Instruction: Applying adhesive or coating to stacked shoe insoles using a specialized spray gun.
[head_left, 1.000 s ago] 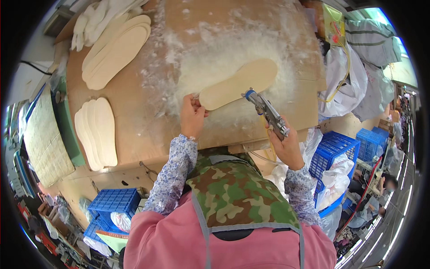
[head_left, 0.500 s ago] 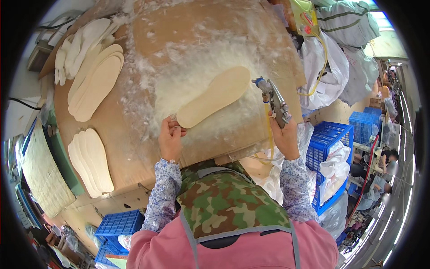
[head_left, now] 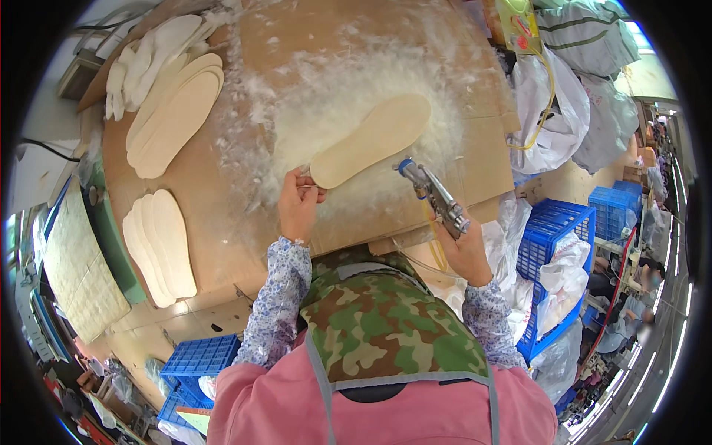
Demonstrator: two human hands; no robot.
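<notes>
A cream insole (head_left: 373, 141) lies slanted on a cardboard sheet (head_left: 356, 230), inside a patch of whitish overspray. My left hand (head_left: 300, 204) pinches its narrower lower-left end between thumb and fingers. In my right hand (head_left: 466, 251) is a metal spray gun (head_left: 439, 199) with a blue nozzle end and a yellow hose behind it. The nozzle points up and left, just below the insole's right half and apart from it. Whether the trigger is pressed I cannot tell.
To the left lie a fan of insoles (head_left: 159, 241), another stack (head_left: 178, 119) and a looser pile (head_left: 156, 55). A blue crate (head_left: 545, 233) with white bags stands right of the table. Other blue crates (head_left: 196, 356) sit at lower left. A yellow container (head_left: 517, 26) is at the far right.
The spray gun has moved from beside the insole's upper-right end to nearer me, below its right half. My left hand keeps its hold on the insole. The whole view has shifted slightly.
</notes>
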